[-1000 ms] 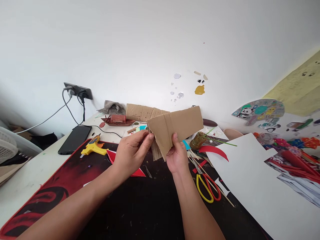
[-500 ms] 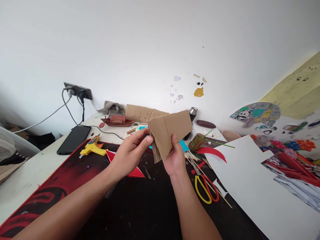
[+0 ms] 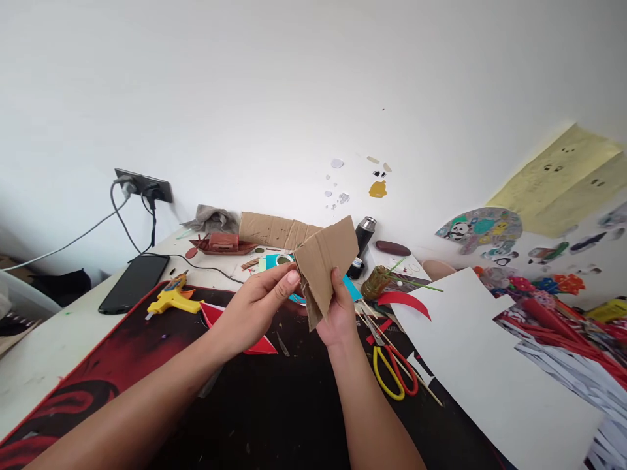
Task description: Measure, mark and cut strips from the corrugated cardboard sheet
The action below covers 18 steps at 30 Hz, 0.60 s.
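Observation:
A folded piece of brown cardboard (image 3: 326, 254) is held up above the desk mat, its layered edge turned toward the left. My left hand (image 3: 262, 300) is closed at that edge, thumb and fingers pinching its upper left corner. Around the lower right part is my right hand (image 3: 339, 313), its thumb on the front face and the other fingers hidden behind. Below my left forearm lies a red folded paper piece (image 3: 262, 344) with white edges. Scissors (image 3: 392, 365) with yellow and red handles rest right of my right wrist.
A yellow glue gun (image 3: 174, 297) and a black phone (image 3: 133, 284) lie at the left. Behind stand a model boat (image 3: 223, 243), a cardboard strip (image 3: 274, 228) and a black flask (image 3: 365, 234). White paper (image 3: 484, 359) spreads across the right, beside a red paper strip (image 3: 406, 300).
The cardboard has turned so its layered left edge shows more and its front looks narrower. Both hands keep their grip. The whole view has shifted slightly to the right.

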### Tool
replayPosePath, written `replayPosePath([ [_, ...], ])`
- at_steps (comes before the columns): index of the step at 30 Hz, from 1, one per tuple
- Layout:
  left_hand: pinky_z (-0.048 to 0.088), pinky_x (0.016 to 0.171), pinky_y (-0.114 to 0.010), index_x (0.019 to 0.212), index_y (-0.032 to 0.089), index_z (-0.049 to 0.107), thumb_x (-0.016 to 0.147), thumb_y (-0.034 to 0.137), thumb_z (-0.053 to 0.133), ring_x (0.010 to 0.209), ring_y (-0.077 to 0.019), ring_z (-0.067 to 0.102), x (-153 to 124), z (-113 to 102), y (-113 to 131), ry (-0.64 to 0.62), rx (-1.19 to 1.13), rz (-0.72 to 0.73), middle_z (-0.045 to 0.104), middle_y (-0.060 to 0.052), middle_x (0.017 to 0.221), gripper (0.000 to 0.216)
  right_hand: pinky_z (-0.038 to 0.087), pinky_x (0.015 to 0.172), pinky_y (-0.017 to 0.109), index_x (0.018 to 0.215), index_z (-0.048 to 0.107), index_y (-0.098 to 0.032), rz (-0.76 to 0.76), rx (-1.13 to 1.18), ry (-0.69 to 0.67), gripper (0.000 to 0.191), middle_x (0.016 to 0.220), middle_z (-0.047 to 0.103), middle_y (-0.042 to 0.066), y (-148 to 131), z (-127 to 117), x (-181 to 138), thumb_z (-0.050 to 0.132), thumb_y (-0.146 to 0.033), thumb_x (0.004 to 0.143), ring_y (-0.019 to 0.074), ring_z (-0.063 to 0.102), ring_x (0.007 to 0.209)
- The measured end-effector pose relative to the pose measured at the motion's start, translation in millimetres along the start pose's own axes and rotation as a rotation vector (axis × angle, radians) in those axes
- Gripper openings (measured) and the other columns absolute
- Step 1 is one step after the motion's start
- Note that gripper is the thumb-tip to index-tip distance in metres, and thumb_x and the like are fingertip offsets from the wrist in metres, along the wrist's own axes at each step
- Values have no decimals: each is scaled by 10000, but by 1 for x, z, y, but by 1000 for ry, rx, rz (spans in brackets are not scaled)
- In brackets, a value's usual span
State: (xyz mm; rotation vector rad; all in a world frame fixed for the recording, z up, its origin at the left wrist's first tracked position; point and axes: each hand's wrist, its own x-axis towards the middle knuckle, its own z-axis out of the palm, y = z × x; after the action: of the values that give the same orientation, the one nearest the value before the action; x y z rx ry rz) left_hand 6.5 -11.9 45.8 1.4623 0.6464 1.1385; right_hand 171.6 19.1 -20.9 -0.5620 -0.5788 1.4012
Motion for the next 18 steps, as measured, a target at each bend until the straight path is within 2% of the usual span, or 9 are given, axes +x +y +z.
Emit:
replayPosePath([
  [6,704,733,-412,1123,215,840,905,767,730,1003,-331,790,10,-13,3,-1,-34,-32,820,-129,1036,603,690,860,367,1087,806,-208,1,-2,-35,452,1017,871,55,2,7,7,958,-525,804,250,814,967],
  [13,722,773,-458,1112,213,847,900,769,733,952,-330,806,10,-19,12,-2,-48,-23,836,-116,987,606,708,759,391,1004,810,-213,45,-35,-29,349,937,872,63,-3,21,9,933,-489,828,290,827,949],
  [18,730,769,-457,1111,208,848,872,738,793,906,-311,816,7,-19,19,31,-88,-8,848,-111,1002,584,670,600,296,956,817,-214,54,-15,-45,248,903,869,55,-7,36,6,869,-451,903,259,824,914],
])
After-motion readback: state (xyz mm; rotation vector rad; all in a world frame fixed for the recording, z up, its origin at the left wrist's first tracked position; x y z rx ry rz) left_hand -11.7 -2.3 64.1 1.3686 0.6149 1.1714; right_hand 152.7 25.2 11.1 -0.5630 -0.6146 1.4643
